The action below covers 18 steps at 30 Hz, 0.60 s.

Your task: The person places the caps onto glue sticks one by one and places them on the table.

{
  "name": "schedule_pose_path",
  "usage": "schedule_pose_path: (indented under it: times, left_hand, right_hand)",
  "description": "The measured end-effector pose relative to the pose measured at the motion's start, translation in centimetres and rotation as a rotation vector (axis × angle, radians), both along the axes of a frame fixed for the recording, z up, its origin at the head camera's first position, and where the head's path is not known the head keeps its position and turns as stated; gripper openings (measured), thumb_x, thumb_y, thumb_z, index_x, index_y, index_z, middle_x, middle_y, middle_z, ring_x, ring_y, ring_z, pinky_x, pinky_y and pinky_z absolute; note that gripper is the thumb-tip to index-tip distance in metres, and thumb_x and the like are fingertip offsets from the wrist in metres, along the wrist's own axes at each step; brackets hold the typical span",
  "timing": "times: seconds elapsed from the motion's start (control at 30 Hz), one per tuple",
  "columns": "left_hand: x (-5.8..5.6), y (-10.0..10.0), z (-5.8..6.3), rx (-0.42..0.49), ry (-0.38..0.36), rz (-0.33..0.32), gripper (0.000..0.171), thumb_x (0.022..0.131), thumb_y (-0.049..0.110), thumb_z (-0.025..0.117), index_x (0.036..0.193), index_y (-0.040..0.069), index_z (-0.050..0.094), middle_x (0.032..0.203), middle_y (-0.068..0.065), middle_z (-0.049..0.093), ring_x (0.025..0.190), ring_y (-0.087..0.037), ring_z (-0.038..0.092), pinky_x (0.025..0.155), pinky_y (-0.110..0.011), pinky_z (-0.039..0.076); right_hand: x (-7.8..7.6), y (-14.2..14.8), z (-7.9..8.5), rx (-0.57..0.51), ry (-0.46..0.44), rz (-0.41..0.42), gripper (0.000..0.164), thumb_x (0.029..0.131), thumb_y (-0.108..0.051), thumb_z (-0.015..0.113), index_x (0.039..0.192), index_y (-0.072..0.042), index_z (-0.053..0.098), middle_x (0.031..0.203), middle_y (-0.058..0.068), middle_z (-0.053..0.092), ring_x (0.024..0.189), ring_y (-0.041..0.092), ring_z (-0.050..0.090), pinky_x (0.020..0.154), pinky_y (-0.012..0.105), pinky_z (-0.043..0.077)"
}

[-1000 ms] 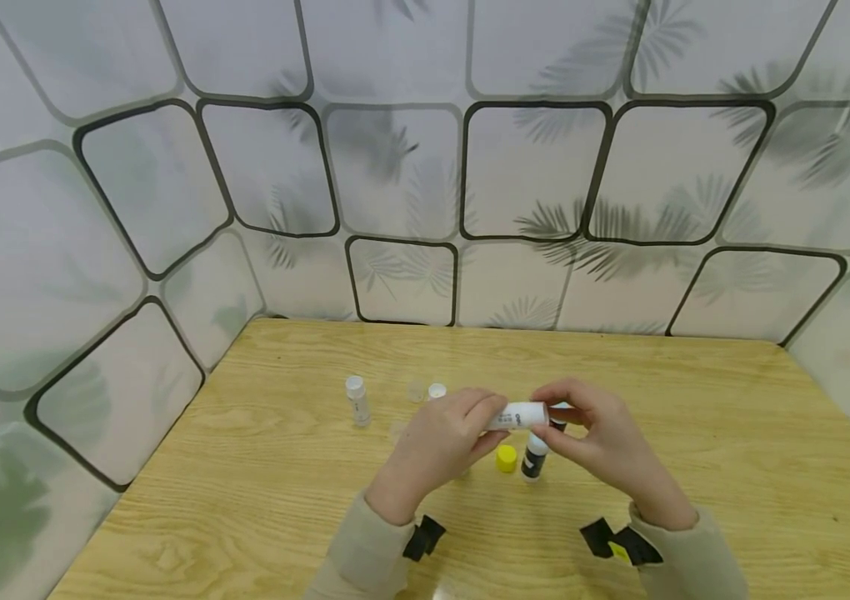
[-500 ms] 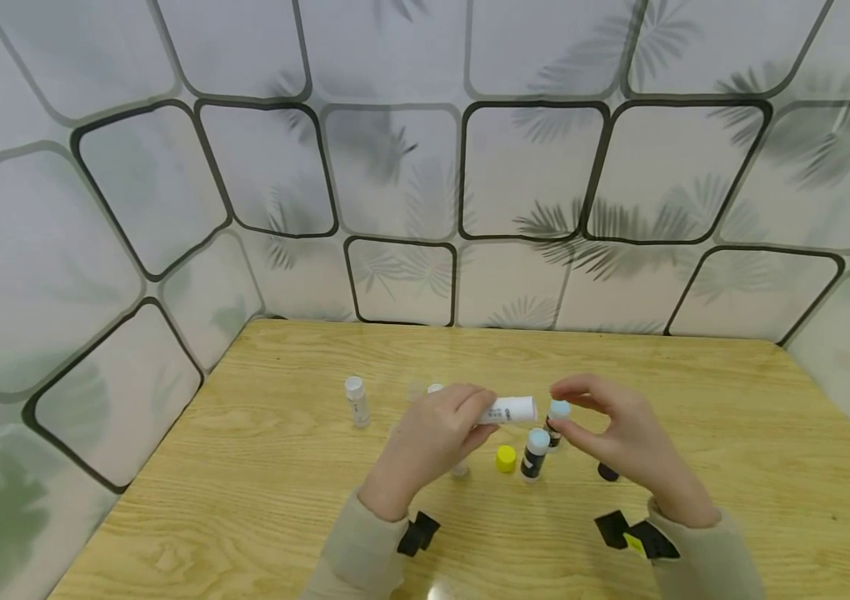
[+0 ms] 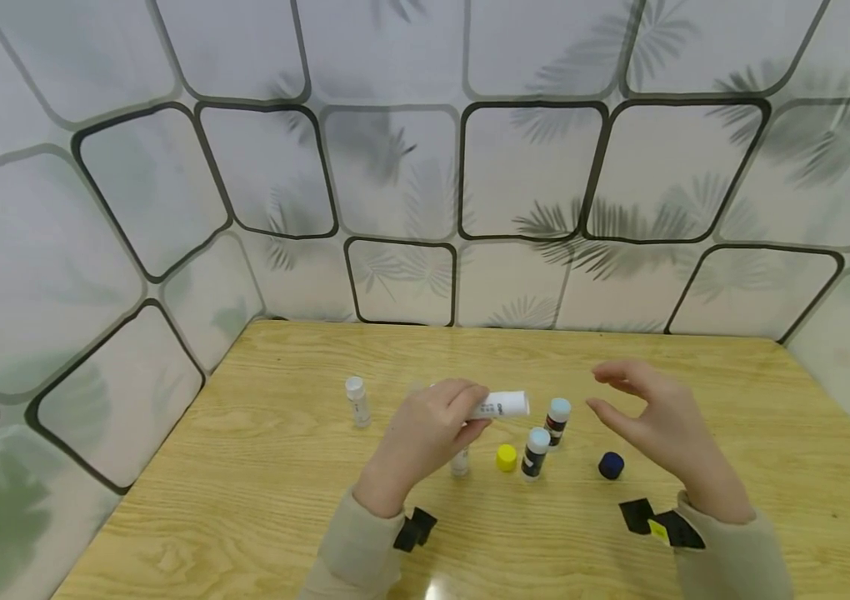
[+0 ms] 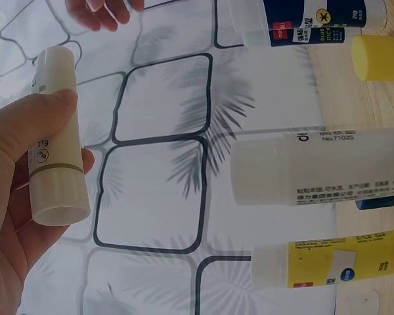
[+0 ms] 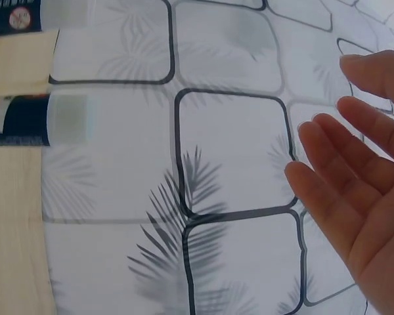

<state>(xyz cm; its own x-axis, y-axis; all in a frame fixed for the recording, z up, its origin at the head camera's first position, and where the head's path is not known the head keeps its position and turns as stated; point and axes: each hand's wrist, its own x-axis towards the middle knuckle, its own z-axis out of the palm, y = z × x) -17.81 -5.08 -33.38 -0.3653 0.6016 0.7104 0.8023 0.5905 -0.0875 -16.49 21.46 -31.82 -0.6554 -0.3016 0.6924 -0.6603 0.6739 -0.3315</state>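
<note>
table (image 3: 230, 467) edge meets backdrop (image 3: 402, 175) | left hand (image 3: 425, 432) grips glue stick (image 3: 507, 404) | right hand (image 3: 663, 427) spread, well apart

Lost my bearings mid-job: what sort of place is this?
Probably a screened-off tabletop workspace, though I can't tell the wider room: a wood-grain table, a leaf-print backdrop around it, and dark-labelled glue sticks standing on the table.
</note>
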Motion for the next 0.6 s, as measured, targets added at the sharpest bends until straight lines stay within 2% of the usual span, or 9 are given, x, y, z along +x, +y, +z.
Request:
schedule_pose_path:
  times: [0.1,0.2,0.27,0.37,0.5,0.6]
  left_hand:
    - [0.0,0.0,0.0,0.001,0.002,0.005,0.024,0.075,0.017,0.071,0.093,0.004,0.063,0.091,-0.005,0.063,0.078,-0.013,0.060,0.069,-0.020,0.048]
    - [-0.1,-0.1,0.0,-0.001,0.001,0.008,0.024,0.075,0.017,0.070,0.093,0.004,0.063,0.092,-0.004,0.063,0.078,-0.012,0.060,0.068,-0.021,0.048]
    - [-0.1,-0.1,0.0,-0.006,0.002,0.012,0.024,0.075,0.018,0.071,0.093,0.004,0.063,0.091,-0.004,0.063,0.078,-0.012,0.060,0.068,-0.021,0.049]
    - [-0.1,-0.1,-0.1,-0.012,0.005,0.016,0.024,0.075,0.018,0.071,0.093,0.005,0.063,0.091,-0.004,0.063,0.078,-0.012,0.060,0.067,-0.021,0.049]
    - [-0.1,-0.1,-0.1,-0.021,0.008,0.017,0.024,0.075,0.019,0.071,0.093,0.005,0.063,0.092,-0.004,0.063,0.077,-0.012,0.060,0.067,-0.021,0.049]
    - [-0.1,-0.1,0.0,-0.027,0.005,0.014,0.024,0.075,0.019,0.071,0.093,0.005,0.063,0.092,-0.004,0.063,0.078,-0.012,0.060,0.067,-0.021,0.049]
  right_hand:
    - [-0.2,0.4,0.0,0.017,0.001,-0.029,0.040,0.059,0.010,0.074,0.095,0.001,0.059,0.088,0.009,0.061,0.079,0.023,0.059,0.073,0.012,0.043]
    - [-0.4,0.8,-0.1,0.041,-0.018,-0.063,0.038,0.061,0.008,0.074,0.096,0.002,0.059,0.088,0.011,0.061,0.078,0.025,0.059,0.069,0.026,0.049]
    - [-0.6,1.1,-0.3,0.054,-0.043,-0.082,0.037,0.063,0.006,0.074,0.096,0.002,0.058,0.089,0.012,0.060,0.078,0.027,0.059,0.067,0.037,0.049]
    - [-1.0,1.5,-0.7,0.083,-0.079,-0.111,0.034,0.066,0.003,0.073,0.097,0.002,0.059,0.090,0.014,0.060,0.079,0.029,0.057,0.066,0.043,0.048]
    - [-1.6,2.0,-1.4,0.141,-0.172,-0.154,0.031,0.071,-0.003,0.071,0.098,0.003,0.059,0.092,0.016,0.059,0.082,0.031,0.055,0.066,0.046,0.046]
    - [-2.0,2.4,-1.7,0.187,-0.294,-0.192,0.031,0.074,-0.006,0.069,0.101,0.004,0.058,0.095,0.019,0.058,0.085,0.034,0.054,0.068,0.048,0.044]
